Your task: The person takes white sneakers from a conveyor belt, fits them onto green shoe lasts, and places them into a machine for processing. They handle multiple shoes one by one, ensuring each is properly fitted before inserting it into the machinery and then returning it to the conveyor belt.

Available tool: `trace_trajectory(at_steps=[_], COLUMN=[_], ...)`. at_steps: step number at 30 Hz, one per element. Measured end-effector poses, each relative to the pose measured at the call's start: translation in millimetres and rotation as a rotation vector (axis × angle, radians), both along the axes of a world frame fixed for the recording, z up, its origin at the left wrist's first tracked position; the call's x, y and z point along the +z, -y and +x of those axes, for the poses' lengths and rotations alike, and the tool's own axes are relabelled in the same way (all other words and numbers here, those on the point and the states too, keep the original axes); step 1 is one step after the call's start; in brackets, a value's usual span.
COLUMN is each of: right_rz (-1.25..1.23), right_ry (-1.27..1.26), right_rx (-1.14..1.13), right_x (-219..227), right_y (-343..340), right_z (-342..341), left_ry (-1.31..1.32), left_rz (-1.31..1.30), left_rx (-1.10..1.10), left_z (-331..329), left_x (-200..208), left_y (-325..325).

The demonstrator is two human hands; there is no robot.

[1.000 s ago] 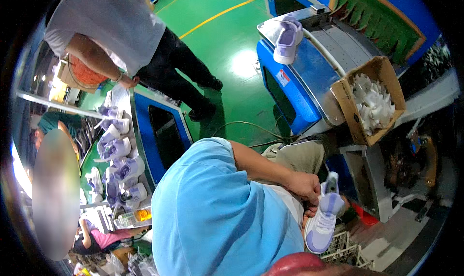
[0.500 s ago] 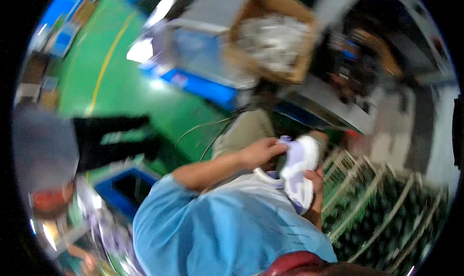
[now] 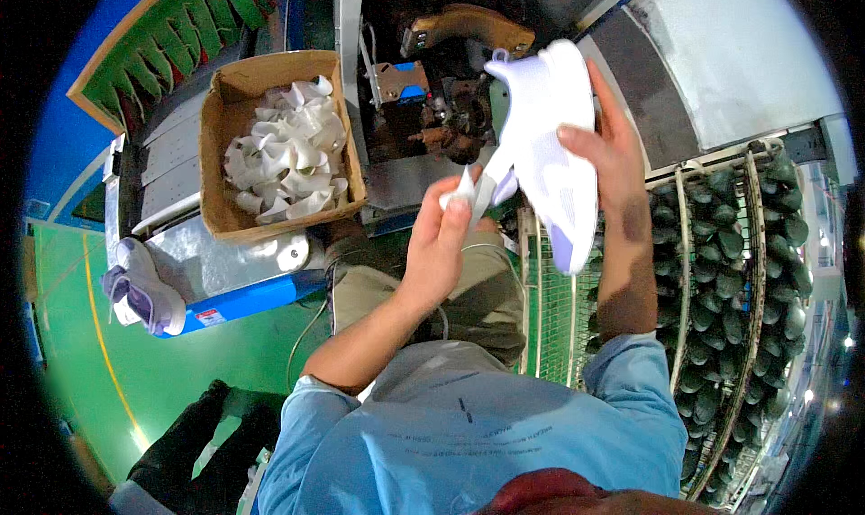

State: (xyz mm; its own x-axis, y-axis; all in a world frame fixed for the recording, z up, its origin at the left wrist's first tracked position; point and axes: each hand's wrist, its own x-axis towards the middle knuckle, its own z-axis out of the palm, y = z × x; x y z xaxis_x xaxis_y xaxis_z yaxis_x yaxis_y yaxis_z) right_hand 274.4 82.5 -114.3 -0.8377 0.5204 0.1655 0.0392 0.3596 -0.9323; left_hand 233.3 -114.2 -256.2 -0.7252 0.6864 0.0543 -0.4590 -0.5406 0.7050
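My right hand (image 3: 611, 154) is wrapped around a white and lavender sneaker (image 3: 551, 145), which it holds up with the toe pointing down toward me. To the left of the shoe, my left hand (image 3: 443, 222) pinches a thin white curved strip (image 3: 485, 189) between thumb and fingers. The strip reaches up close to the shoe's side; whether it touches the shoe I cannot tell. Similar curled white pieces (image 3: 288, 154) fill an open cardboard box (image 3: 213, 168) at the left.
A pair of sneakers (image 3: 144, 290) sits at the left end of the metal bench (image 3: 234, 267). Ahead stands a dark machine (image 3: 432, 127). At the right is a wire rack (image 3: 680, 272) with many dark shoe-shaped pieces. Someone's dark-clothed legs (image 3: 203, 443) show at the lower left.
The view has swung round, bringing the box to the left. The shoe is now held higher and farther from my body. My left hand has left the shoe's opening and now holds the white strip.
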Motion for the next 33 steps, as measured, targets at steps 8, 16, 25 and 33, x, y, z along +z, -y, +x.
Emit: trace_trajectory(at_steps=[8, 16, 25, 33], right_rz=[0.213, 0.799, 0.78, 0.896], right_ry=[0.292, 0.43, 0.235, 0.008], right_rx=[0.056, -0.004, -0.089, -0.225], right_x=[22.9, -8.8, -27.1, -32.0], right_y=[-38.6, -35.9, -32.5, -5.7], right_z=[-88.4, -133.5, -109.4, -84.1], left_ry=[0.281, 0.237, -0.591, -0.656], left_rz=[-0.025, -0.155, -0.826, -0.823], left_rx=[0.06, 0.172, 0.792, 0.448], left_z=[-47.6, -62.9, -97.6, -49.9], left_x=[10.1, -18.9, 14.0, 7.8], left_y=[-69.3, -39.6, 88.9, 78.5])
